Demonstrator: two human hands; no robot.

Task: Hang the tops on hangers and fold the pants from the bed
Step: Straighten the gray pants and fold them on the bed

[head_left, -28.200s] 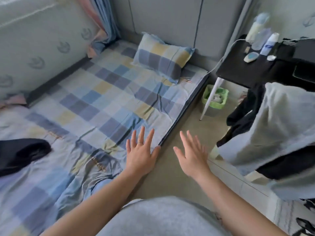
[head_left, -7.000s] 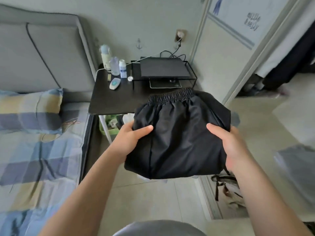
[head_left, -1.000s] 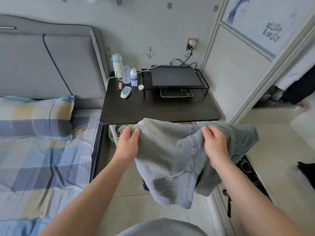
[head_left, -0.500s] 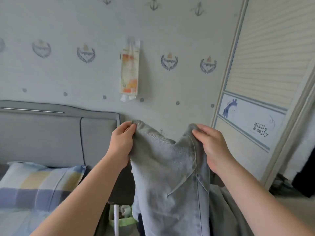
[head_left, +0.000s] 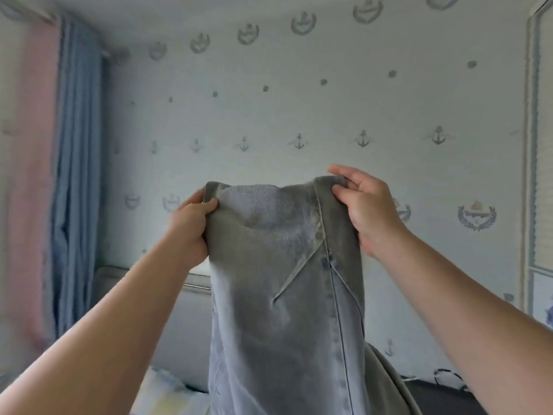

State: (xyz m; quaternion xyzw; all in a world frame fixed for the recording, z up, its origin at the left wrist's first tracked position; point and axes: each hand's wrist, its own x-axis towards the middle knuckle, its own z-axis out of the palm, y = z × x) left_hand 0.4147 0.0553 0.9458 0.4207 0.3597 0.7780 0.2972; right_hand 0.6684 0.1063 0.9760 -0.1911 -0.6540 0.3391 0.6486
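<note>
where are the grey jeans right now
In the head view the grey jeans hang centre frame, held up before the anchor-patterned wall, with the left hand and right hand pinching their top edge.

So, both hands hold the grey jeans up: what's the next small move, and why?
Probably bring the left hand across to the right hand, folding the grey jeans lengthwise: each hand pinches a top corner and the cloth hangs down freely.

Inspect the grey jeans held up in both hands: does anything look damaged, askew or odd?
Nothing stands out as damaged. The grey jeans hang from the left hand and right hand, each pinching a top corner. One diagonal crease crosses the middle; no tear shows. Lower legs are cropped.
</note>
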